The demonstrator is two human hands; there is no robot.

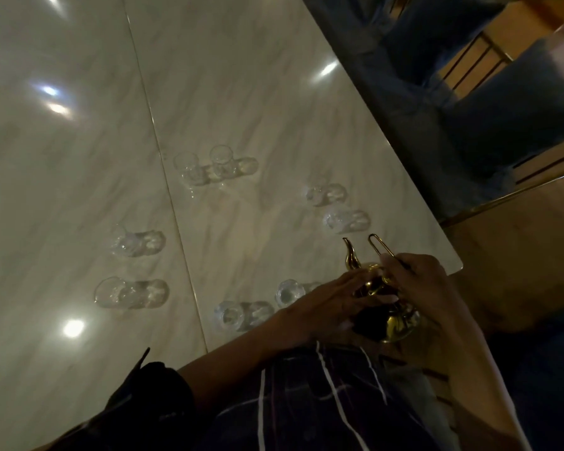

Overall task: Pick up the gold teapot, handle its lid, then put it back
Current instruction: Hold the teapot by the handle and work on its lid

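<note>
The gold teapot [396,317] is held above the near right corner of the marble table [241,109], tilted with its spout [350,255] pointing away from me. My right hand [417,284] grips the thin wire handle [380,244] from the right. My left hand [329,302] lies over the top of the pot where the lid sits, its fingers stretched across it. The lid itself is hidden under the two hands.
Several small clear glasses [134,244] stand scattered over the table, the nearest ones [288,292] just left of my left hand. Blue upholstered chairs [469,125] with gold frames stand beyond the table's right edge. My lap in checked cloth fills the bottom.
</note>
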